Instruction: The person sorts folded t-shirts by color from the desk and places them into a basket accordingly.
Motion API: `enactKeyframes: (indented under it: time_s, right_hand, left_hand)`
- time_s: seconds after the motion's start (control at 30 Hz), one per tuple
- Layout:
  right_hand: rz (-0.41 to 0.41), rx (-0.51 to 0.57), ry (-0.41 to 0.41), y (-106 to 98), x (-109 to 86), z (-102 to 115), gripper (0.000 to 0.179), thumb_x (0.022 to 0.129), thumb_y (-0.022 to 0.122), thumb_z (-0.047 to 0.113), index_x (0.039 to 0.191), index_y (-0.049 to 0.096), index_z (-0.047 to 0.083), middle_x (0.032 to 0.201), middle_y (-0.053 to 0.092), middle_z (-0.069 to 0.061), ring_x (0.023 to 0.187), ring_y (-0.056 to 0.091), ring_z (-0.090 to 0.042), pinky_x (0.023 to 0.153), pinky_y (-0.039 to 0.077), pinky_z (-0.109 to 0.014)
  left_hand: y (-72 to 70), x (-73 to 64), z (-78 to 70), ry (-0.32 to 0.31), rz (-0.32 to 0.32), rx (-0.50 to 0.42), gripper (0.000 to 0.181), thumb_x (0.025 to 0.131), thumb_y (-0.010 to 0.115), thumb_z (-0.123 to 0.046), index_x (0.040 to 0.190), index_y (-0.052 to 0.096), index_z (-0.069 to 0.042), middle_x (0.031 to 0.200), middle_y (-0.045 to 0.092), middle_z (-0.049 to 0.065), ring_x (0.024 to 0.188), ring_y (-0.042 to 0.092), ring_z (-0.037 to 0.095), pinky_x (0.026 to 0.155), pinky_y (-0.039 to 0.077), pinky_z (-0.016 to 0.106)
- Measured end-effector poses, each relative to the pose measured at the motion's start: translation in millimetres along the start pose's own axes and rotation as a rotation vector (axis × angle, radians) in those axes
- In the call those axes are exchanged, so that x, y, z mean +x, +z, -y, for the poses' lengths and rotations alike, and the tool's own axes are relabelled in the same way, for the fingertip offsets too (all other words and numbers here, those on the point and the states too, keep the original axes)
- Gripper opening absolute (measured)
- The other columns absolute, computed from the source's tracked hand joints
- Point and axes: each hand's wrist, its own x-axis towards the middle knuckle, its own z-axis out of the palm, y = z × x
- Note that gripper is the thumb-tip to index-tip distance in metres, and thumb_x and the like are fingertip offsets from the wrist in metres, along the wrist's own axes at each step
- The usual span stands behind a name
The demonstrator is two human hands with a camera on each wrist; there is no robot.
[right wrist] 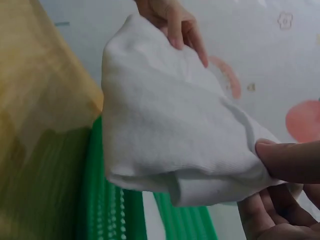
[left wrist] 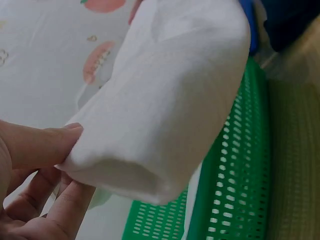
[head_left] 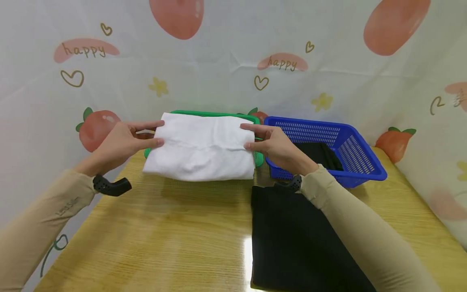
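A folded white cloth (head_left: 204, 148) is held up by its two side edges, over a green plastic basket (left wrist: 225, 190). My left hand (head_left: 125, 140) pinches the cloth's left edge between thumb and fingers. At the opposite edge, my right hand (head_left: 273, 146) pinches it the same way. The right wrist view shows the cloth's stacked layers, with the thumb (right wrist: 290, 160) on top and the fingers beneath. In the head view the cloth hides most of the green basket, and a strip of white shows inside it in both wrist views.
Right of the green basket stands a blue plastic basket (head_left: 359, 156) with folded black cloth (head_left: 319, 156) inside. Another black cloth (head_left: 292, 243) lies flat on the wooden table (head_left: 175, 243), partly under my right forearm. A printed curtain (head_left: 219, 61) hangs behind the table.
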Motion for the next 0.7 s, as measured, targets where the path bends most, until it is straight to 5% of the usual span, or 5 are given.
enactKeyframes:
  time_s: [0.2,0.4,0.6,0.7]
  right_hand:
    - [-0.119,-0.015,0.062,-14.9,33.4,-1.2,0.050,0.092,0.064,-0.007,0.140,0.056,0.008,0.151,0.034,-0.002,0.127,0.048,-0.023,0.101,0.042,-0.039]
    - [-0.260,-0.050,0.208,-17.5,65.6,-13.4,0.050,0.091,0.061,-0.013,0.139,0.054,0.000,0.158,0.020,-0.008,0.138,0.037,-0.027,0.102,0.042,-0.036]
    - [-0.273,-0.186,0.253,-8.5,83.9,-23.6,0.049,0.090,0.060,-0.015,0.137,0.054,-0.003,0.151,0.036,-0.014,0.124,0.050,-0.031,0.100,0.044,-0.038]
    - [-0.222,-0.283,0.250,-4.8,90.4,-22.0,0.049,0.091,0.058,-0.012,0.139,0.050,-0.006,0.148,0.038,-0.017,0.127,0.048,-0.032,0.101,0.042,-0.040]
  left_hand:
    - [-2.3,45.6,5.8,0.022,0.056,-0.089,0.064,0.091,0.073,-0.033,0.148,0.048,-0.017,0.153,0.037,0.004,0.135,0.039,0.023,0.100,0.043,0.039]
    - [14.4,81.9,15.2,-0.016,0.037,-0.097,0.054,0.098,0.063,-0.011,0.148,0.044,-0.004,0.146,0.040,0.019,0.114,0.051,0.026,0.085,0.049,0.029]
    - [28.5,99.7,20.3,-0.065,0.034,-0.032,0.053,0.097,0.055,0.002,0.147,0.040,0.006,0.147,0.038,0.028,0.131,0.041,0.036,0.076,0.046,0.027]
    - [30.9,105.5,15.7,-0.079,0.084,-0.021,0.056,0.096,0.054,0.003,0.148,0.035,0.008,0.150,0.033,0.028,0.135,0.037,0.040,0.087,0.045,0.035]
